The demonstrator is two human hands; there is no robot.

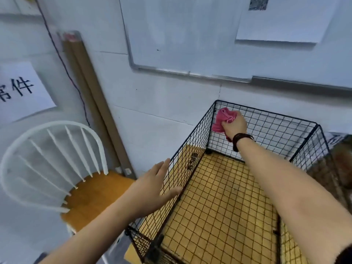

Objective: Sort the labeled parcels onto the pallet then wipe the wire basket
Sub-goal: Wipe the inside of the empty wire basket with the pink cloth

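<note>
Nearest to us, the left hand point(152, 187) is spread, its fingers straight and close together, laid along the outside of the left wall of the black wire-mesh basket point(192, 138). Its thumb reaches that wall's top rim. It holds nothing, and we cannot tell how firmly the palm bears on the mesh.

The basket stands open-topped before us, and through its grid bottom we see a yellow-orange surface. Our right arm stretches across the inside of the basket to its far left corner. There the right hand point(235, 125) is curled tight round a crumpled pink cloth point(222, 117). The cloth bulges out of the fist to the left and touches the mesh just below the top rim, where the left wall meets the far wall. A band of dark beads point(242, 140) sits on that wrist. The two hands are well apart: one outside the basket's near left side, the other inside its far left corner.

Left of the basket stands a white spindle-back chair with an orange wooden seat point(95, 193), near the left hand. Further left and back, brown cardboard tubes point(89, 88) lean against the pale wall. Above and beyond the basket hangs a metal-framed whiteboard point(181, 35). Far to the basket's left is a white paper sheet with black characters point(21, 88). Just right of the basket is a blurred brown shape point(341, 159) that we cannot make out.
</note>
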